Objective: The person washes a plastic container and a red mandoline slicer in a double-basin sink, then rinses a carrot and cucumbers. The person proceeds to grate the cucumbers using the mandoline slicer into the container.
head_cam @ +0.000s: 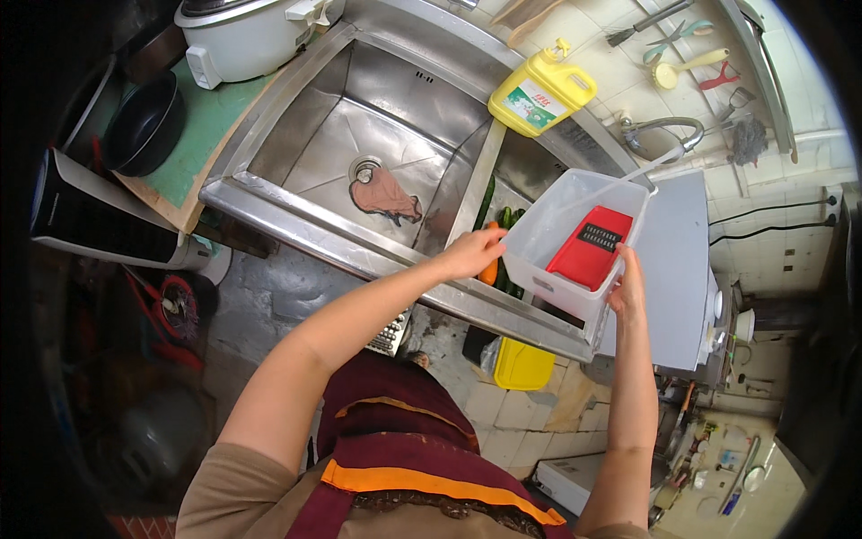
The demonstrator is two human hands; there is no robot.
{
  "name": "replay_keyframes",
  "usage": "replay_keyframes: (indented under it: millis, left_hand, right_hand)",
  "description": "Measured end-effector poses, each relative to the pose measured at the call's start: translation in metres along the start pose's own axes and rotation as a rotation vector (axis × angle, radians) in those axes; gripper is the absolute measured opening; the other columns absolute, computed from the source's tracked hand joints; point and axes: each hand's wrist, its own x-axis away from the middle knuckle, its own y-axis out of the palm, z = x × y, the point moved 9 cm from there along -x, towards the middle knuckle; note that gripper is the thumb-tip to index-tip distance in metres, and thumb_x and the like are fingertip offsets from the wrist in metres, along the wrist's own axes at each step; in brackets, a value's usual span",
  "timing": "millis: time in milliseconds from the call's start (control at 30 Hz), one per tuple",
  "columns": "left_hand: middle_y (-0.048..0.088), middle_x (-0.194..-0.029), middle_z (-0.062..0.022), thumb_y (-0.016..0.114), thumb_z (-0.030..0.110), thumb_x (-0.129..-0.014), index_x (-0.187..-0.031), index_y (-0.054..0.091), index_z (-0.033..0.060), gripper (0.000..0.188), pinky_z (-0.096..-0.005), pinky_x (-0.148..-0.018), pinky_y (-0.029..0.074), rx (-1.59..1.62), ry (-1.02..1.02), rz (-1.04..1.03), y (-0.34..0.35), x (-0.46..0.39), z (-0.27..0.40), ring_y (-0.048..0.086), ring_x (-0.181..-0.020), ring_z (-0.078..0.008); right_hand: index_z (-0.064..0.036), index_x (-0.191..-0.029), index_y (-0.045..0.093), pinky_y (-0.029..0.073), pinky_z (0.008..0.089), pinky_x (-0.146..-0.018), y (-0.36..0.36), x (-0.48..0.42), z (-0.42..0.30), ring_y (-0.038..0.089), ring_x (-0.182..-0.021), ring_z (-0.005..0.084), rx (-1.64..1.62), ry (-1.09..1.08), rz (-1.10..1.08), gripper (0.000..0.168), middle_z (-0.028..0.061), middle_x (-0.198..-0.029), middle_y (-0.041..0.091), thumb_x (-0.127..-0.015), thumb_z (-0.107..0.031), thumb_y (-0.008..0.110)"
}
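A translucent white plastic bin (pixel 539 229) is tilted over the right basin of a steel sink. Inside it lies a red grater (pixel 584 250) with a dark slotted plate. My right hand (pixel 630 279) grips the bin's right side, thumb over the rim. At the left side, my left hand (pixel 475 254) has its bent fingers against the bin's edge; the fingertips are partly hidden. Below, in the right basin, are an orange carrot (pixel 489 269) and green cucumbers (pixel 486 202), partly covered by the bin.
A brownish cloth (pixel 382 193) lies by the drain of the left basin (pixel 303 162). A yellow detergent jug (pixel 539 91) stands on the sink's back ledge. The faucet (pixel 663 131) is at the right rear. A black pan (pixel 145 124) and a white cooker (pixel 246 37) are on the left counter.
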Motion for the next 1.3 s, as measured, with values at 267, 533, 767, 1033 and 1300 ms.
replay_keyframes:
  millis: [267,533,767,1033,1300]
  left_hand:
    - [0.060,-0.109,-0.0186,0.055,0.021,-0.083,-0.121,0.050,0.0009,0.043,-0.0350,-0.083,0.046,-0.149,-0.035,0.058,-0.003,0.024,-0.026,0.060,-0.095,-0.0285]
    - [0.060,-0.108,-0.0184,0.056,0.020,-0.082,-0.117,0.054,0.0021,0.039,-0.0369,-0.082,0.046,-0.129,-0.016,0.094,0.000,0.019,-0.016,0.059,-0.094,-0.0302]
    - [0.059,-0.108,-0.0178,0.055,0.016,-0.083,-0.113,0.057,0.0029,0.033,-0.0316,-0.077,0.048,0.007,0.180,0.158,-0.006,0.018,0.029,0.061,-0.085,-0.0241]
    - [0.061,-0.107,-0.0107,0.054,0.014,-0.086,-0.124,0.049,0.0067,0.039,-0.0272,-0.074,0.048,0.152,0.133,0.221,-0.059,0.001,0.041,0.059,-0.083,-0.0139]
    - [0.065,-0.096,-0.0136,0.052,0.015,-0.085,-0.114,0.056,0.0034,0.032,-0.0326,-0.076,0.047,-0.035,0.057,0.380,-0.120,-0.008,0.001,0.062,-0.086,-0.0235]
  right_hand:
    - [0.006,-0.138,0.012,0.047,0.0426,-0.084,0.082,0.022,-0.016,0.051,-0.108,0.0297,0.213,-0.100,-0.066,0.098,0.0231,-0.125,0.044,-0.069,-0.021,0.075]
    - [0.003,-0.139,0.014,0.043,0.0414,-0.090,0.051,0.012,-0.004,0.050,-0.110,0.0293,0.083,0.032,-0.078,0.097,0.0223,-0.126,0.044,-0.069,-0.026,0.074]
    - [-0.011,-0.126,0.046,0.040,0.0530,-0.090,0.005,0.024,0.066,0.048,-0.110,0.0334,-0.249,0.358,-0.214,0.064,0.0123,-0.125,0.049,-0.077,-0.050,0.056]
    - [-0.010,-0.129,0.041,0.040,0.0477,-0.093,0.029,0.014,0.064,0.046,-0.114,0.0310,-0.533,0.267,-0.294,0.068,0.0122,-0.126,0.047,-0.075,-0.048,0.057]
    - [-0.007,-0.120,0.047,0.046,0.0486,-0.083,-0.001,0.001,0.020,0.052,-0.103,0.0289,0.070,0.139,0.074,0.064,0.0144,-0.114,0.052,-0.074,-0.047,0.064]
